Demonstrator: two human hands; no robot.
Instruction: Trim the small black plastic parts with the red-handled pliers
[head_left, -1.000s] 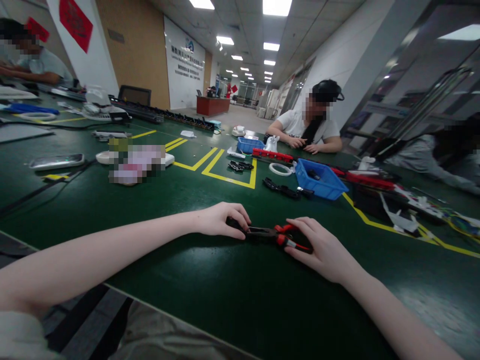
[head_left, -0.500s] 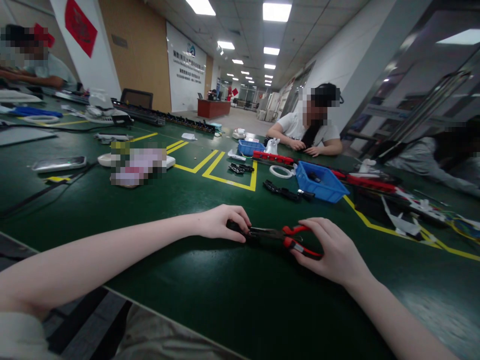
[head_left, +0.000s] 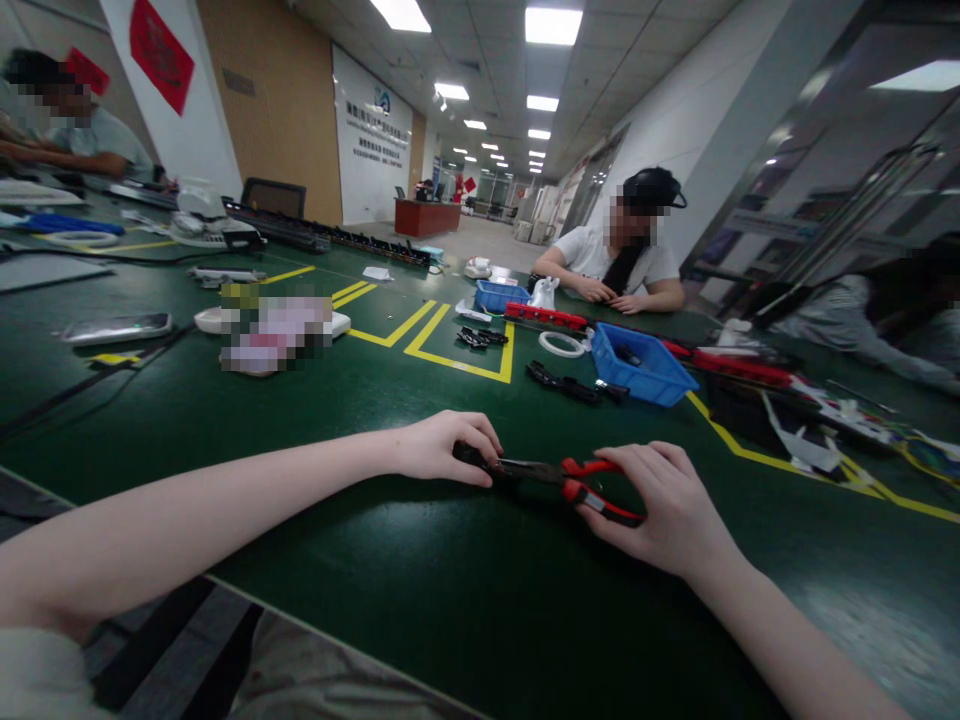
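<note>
Red-handled pliers [head_left: 577, 480] lie low over the green table [head_left: 420, 560], jaws pointing left. My right hand [head_left: 664, 505] is wrapped round the red handles. My left hand [head_left: 446, 445] rests on the table with its fingers curled over a small black part [head_left: 469, 455] at the tips of the pliers' jaws. The part is mostly hidden under my fingers.
A blue bin [head_left: 641, 365] stands beyond my hands, with black parts [head_left: 566, 382], a white ring [head_left: 561, 343] and a smaller blue tray [head_left: 499, 295] near it. Yellow lines mark the table. A person [head_left: 615, 265] sits opposite; others sit far left and right. A phone [head_left: 116, 327] lies left.
My right hand has slid slightly right and the pliers' handles have spread a little. My left hand has stayed on the black part.
</note>
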